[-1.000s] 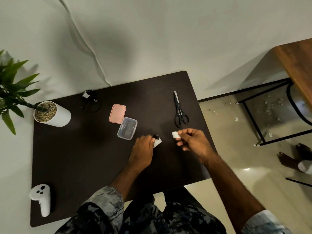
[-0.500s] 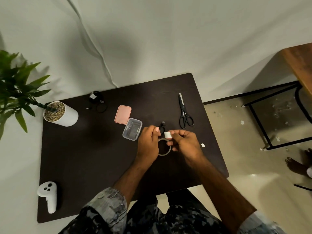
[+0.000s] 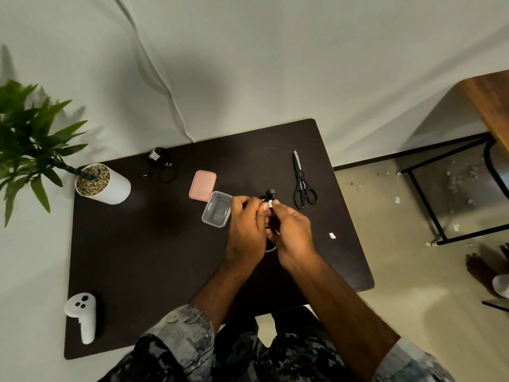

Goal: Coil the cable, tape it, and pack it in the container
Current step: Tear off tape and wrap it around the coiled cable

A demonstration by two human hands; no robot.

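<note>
My left hand [image 3: 243, 230] and my right hand [image 3: 292, 232] are pressed together over the middle of the dark table [image 3: 137, 257]. Between their fingertips sits a small coiled black cable [image 3: 271, 194], its plug end sticking up, with a white piece of tape [image 3: 270, 203] pinched against it. Under the hands lies the tape roll [image 3: 271, 248], mostly hidden. Just left of my left hand stands the clear plastic container [image 3: 217, 208], open, and its pink lid [image 3: 202, 185] lies beside it.
Black scissors [image 3: 302, 183] lie to the right of the hands, and a white tape scrap [image 3: 332, 235] sits near the table's right edge. A second taped black cable [image 3: 161, 164], a potted plant [image 3: 103, 184] and a white controller [image 3: 82, 315] are on the left side.
My hands came together over the tape roll, and the right hand brought the tape piece onto the cable held by the left. The view shifted slightly.
</note>
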